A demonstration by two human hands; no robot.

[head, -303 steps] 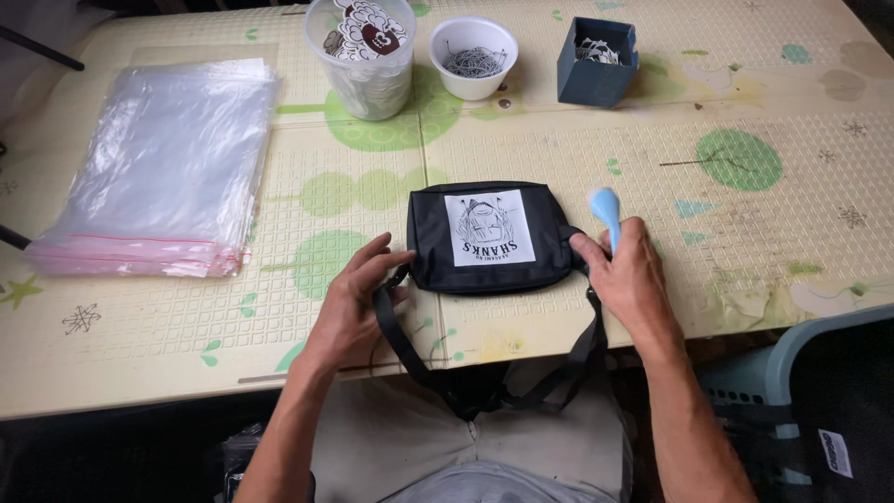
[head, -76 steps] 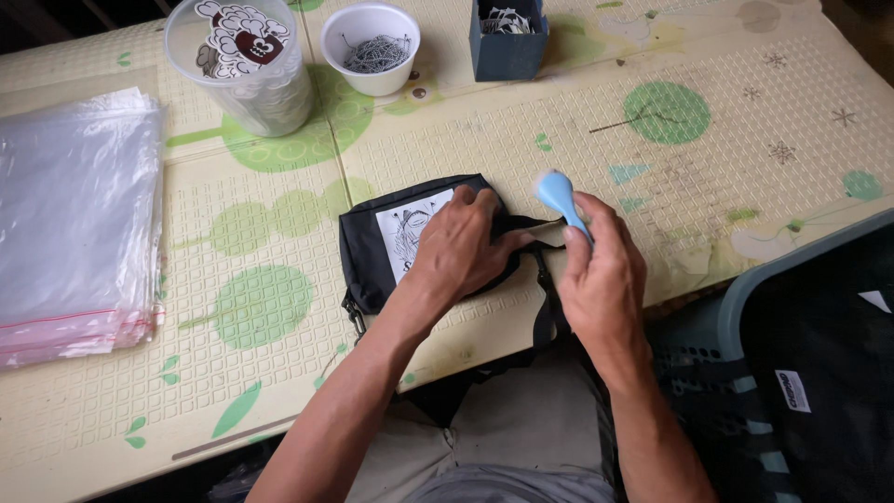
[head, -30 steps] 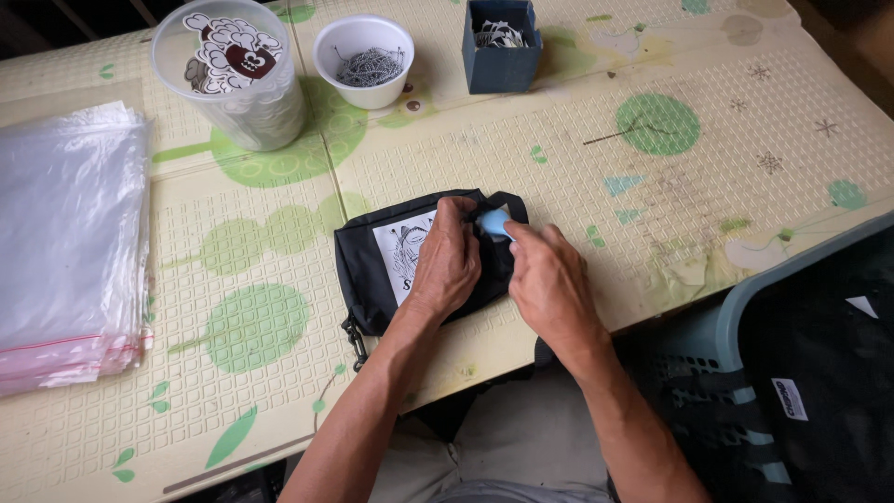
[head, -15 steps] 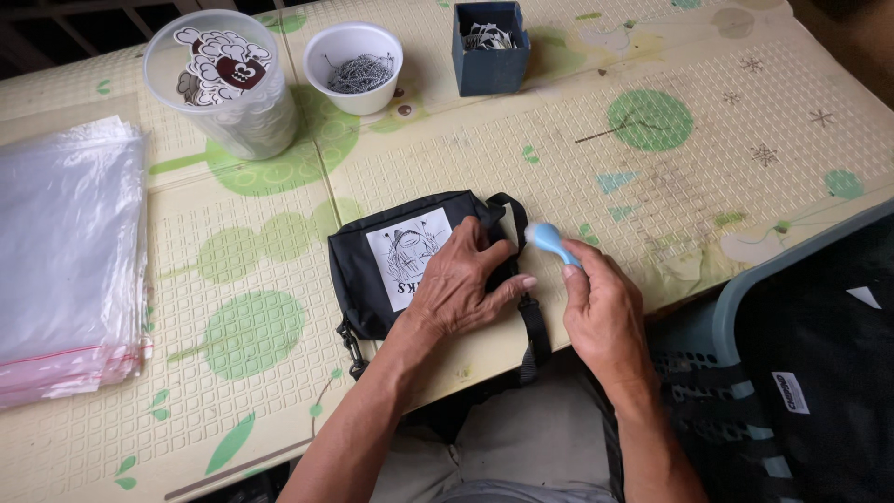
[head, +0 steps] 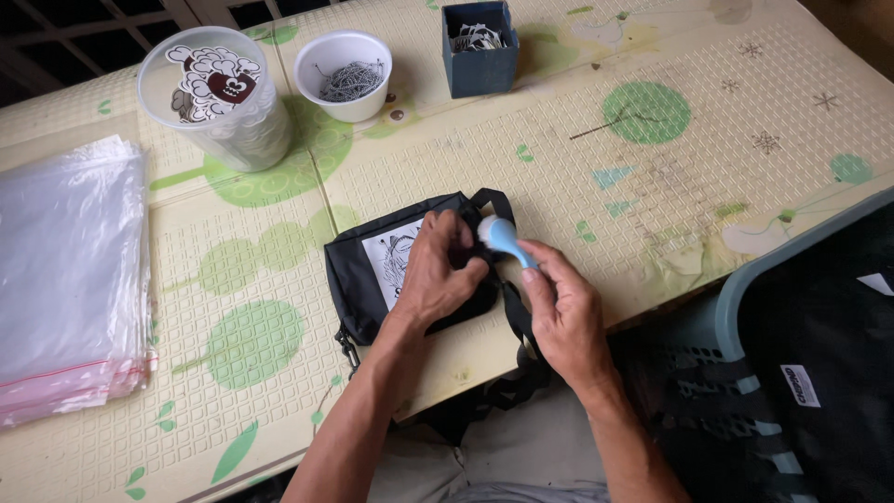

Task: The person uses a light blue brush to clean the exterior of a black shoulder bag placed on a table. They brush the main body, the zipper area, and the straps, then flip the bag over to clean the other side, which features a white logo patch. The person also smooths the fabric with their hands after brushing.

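Pressing flat on the black pouch (head: 372,279) at the bench (head: 652,214) edge, left hand (head: 438,275) spread open; right hand (head: 563,312) pinched shut on a small blue brush (head: 503,237) — head at the pouch's top. Probably soft, light, floppy fabric — best pinned by the body, not the dangling strap (head: 512,326).

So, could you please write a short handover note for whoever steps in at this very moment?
Left hand: pressed flat on the black pouch, holding it on the table mat.
Right hand: gripping the light blue brush, its head at the pouch's right end.
Nearby: stack of clear bags at left; lidded clear tub, white cup of metal bits and dark blue box along the far edge.
Done: pouch lies print side up, strap hanging off the table edge.
Left: brushing in hand; pouch not bagged.
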